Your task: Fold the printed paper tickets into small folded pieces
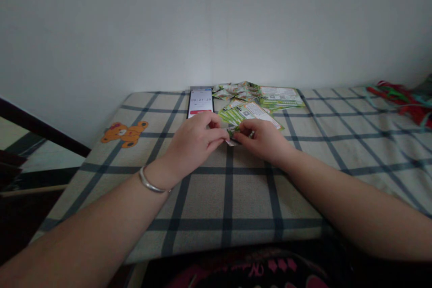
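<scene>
My left hand (201,137), a silver bangle on its wrist, pinches the left edge of a small green-and-white printed packet (232,142) above the tablecloth. On the packet's other side, my right hand (259,137) has its fingers closed at the edge. The fingers cover most of the packet. Just beyond them lie several flat green-and-white printed cards (258,113), fanned out and overlapping. Behind those is a heap of crumpled or folded green packets (238,90), with more flat printed cards (283,96) to its right.
A phone (200,100) showing a running timer lies at the back, near the wall. An orange bear cutout (124,134) is on the left of the checked tablecloth (209,198). Red and green tangled cloth or yarn (401,99) sits at the far right.
</scene>
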The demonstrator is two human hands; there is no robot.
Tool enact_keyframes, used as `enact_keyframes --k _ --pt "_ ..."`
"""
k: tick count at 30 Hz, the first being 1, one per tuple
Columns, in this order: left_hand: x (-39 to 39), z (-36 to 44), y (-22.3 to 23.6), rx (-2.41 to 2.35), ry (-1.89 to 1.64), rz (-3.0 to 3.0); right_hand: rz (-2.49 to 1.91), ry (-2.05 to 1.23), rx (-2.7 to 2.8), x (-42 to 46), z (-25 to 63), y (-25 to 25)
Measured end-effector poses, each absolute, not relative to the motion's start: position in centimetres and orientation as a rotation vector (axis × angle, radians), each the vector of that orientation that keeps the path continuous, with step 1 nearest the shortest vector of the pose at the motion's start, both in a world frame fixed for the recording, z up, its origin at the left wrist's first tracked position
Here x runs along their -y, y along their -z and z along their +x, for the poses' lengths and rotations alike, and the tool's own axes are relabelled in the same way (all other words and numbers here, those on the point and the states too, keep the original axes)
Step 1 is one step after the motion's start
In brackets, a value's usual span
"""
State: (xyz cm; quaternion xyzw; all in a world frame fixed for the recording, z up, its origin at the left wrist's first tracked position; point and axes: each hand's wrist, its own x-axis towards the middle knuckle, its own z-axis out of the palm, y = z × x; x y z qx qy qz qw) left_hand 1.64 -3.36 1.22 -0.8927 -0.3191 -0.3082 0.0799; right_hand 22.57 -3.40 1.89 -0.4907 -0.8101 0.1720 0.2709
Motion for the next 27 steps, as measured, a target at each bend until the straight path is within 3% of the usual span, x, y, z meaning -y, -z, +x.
enact_keyframes --k 27 --pt "3.52 2.03 -1.37 0.932 0.800 -2.569 -1.348 -0.195 2.227 3.97 22.15 -2.02"
